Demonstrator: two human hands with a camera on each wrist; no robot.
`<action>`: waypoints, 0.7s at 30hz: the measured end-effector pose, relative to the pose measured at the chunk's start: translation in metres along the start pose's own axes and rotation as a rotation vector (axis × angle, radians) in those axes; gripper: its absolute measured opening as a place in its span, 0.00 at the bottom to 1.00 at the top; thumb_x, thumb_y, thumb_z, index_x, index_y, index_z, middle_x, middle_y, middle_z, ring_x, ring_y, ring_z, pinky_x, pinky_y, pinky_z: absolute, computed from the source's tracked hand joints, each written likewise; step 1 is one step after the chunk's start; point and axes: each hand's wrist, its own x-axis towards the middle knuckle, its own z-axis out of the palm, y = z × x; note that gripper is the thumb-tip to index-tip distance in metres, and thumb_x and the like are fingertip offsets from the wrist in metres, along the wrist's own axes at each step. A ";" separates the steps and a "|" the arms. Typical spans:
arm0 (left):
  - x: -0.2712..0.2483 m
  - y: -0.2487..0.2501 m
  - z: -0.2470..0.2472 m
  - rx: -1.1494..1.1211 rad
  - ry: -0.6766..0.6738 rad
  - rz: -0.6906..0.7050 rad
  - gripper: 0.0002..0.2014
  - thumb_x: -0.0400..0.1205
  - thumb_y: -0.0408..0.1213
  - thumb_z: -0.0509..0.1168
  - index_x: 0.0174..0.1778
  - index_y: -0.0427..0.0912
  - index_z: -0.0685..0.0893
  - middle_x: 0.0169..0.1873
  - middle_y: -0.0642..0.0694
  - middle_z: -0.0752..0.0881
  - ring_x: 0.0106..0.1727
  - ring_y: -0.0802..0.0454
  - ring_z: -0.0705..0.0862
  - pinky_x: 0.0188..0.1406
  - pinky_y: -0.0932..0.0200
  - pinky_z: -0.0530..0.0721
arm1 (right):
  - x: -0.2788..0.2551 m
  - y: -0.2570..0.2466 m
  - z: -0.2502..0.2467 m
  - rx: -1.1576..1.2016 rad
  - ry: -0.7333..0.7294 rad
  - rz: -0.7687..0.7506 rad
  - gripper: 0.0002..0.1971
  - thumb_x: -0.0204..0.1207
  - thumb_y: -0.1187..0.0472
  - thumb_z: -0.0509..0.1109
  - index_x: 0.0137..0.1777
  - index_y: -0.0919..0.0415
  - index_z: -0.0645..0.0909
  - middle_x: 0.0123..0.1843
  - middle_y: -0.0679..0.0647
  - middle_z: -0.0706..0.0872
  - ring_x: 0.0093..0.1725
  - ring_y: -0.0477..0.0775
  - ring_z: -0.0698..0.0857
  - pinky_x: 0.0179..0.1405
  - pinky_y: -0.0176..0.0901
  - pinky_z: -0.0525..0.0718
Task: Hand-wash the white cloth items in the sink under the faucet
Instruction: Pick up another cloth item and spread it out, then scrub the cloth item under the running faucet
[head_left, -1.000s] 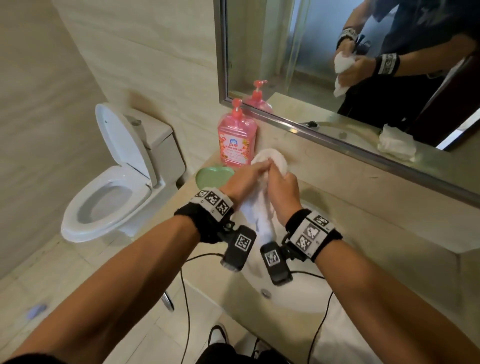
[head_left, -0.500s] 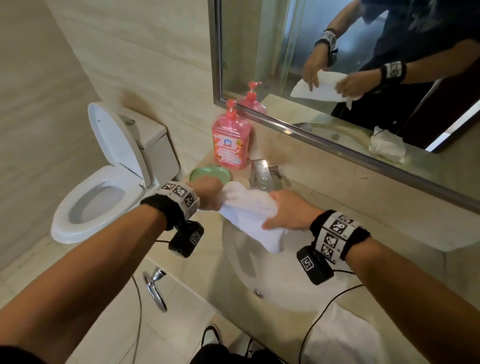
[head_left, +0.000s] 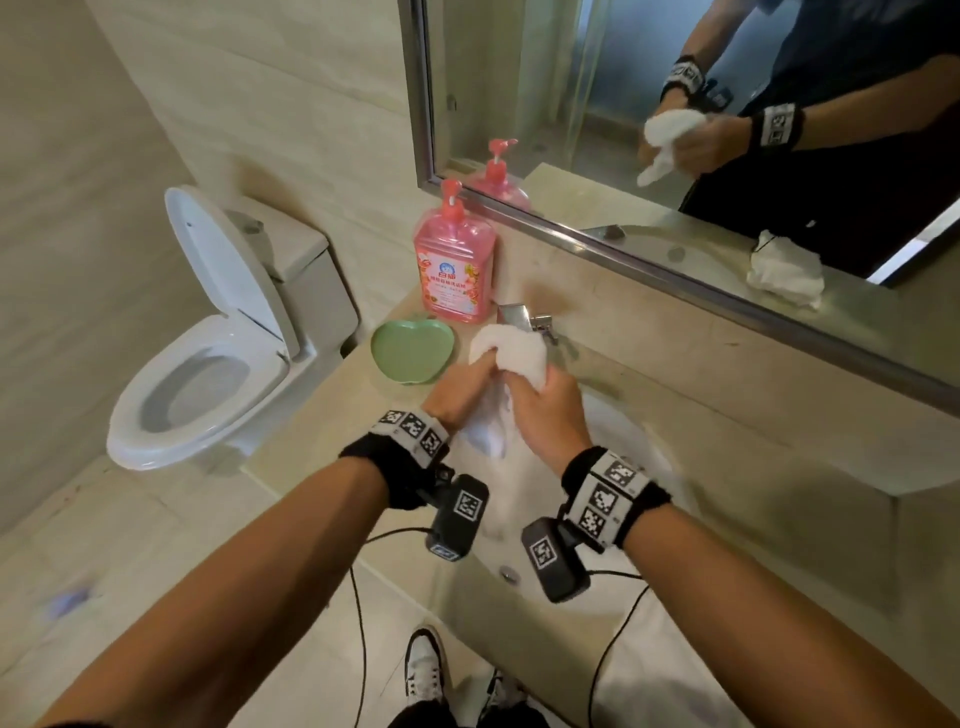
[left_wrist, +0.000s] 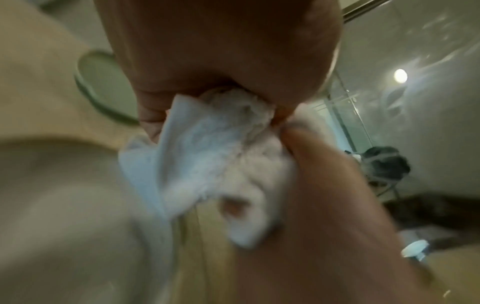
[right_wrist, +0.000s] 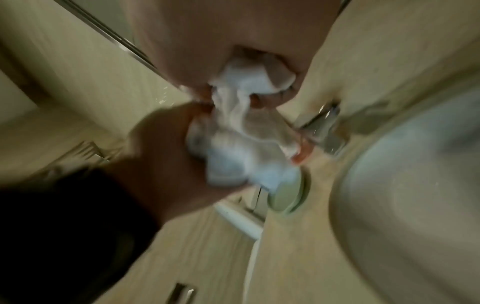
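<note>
A white cloth (head_left: 511, 353) is bunched up between both hands above the left rim of the white sink (head_left: 639, 452), just in front of the chrome faucet (head_left: 519, 314). My left hand (head_left: 462, 392) grips the cloth's left side and my right hand (head_left: 545, 415) grips its right side, knuckles almost touching. A tail of cloth hangs down between the wrists. In the left wrist view the cloth (left_wrist: 207, 156) spills out from my curled left hand (left_wrist: 207, 51). The right wrist view shows the cloth (right_wrist: 241, 144) squeezed under my right hand (right_wrist: 221, 41). I see no water running.
A pink soap pump bottle (head_left: 454, 270) and a green apple-shaped dish (head_left: 410, 353) stand on the counter left of the faucet. A toilet (head_left: 208, 364) with its lid up is farther left. Another white cloth (head_left: 665, 670) lies on the counter's near right edge. The mirror (head_left: 727, 130) hangs behind.
Half a second ago the cloth was stretched out between hands held apart. Both hands have come back together and bunched it, as they held it a second ago.
</note>
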 end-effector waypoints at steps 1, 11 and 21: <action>0.000 0.001 0.012 -0.127 -0.047 -0.023 0.22 0.87 0.52 0.58 0.64 0.38 0.84 0.59 0.38 0.88 0.61 0.39 0.86 0.70 0.37 0.78 | 0.002 0.000 0.004 0.037 0.001 0.036 0.07 0.79 0.54 0.71 0.40 0.49 0.80 0.38 0.40 0.87 0.36 0.37 0.86 0.28 0.25 0.79; 0.025 -0.022 0.044 0.165 -0.248 -0.066 0.29 0.83 0.57 0.62 0.66 0.34 0.83 0.61 0.33 0.86 0.63 0.35 0.85 0.70 0.40 0.79 | 0.036 0.054 -0.035 -0.264 -0.310 0.100 0.10 0.84 0.57 0.62 0.44 0.54 0.83 0.41 0.47 0.88 0.44 0.53 0.87 0.35 0.38 0.78; 0.085 -0.083 0.012 0.758 -0.229 -0.040 0.32 0.83 0.66 0.56 0.70 0.44 0.81 0.61 0.40 0.86 0.55 0.46 0.82 0.53 0.58 0.74 | 0.097 0.096 -0.073 -0.413 -0.631 0.153 0.18 0.78 0.43 0.74 0.65 0.45 0.85 0.47 0.21 0.85 0.47 0.21 0.83 0.40 0.17 0.75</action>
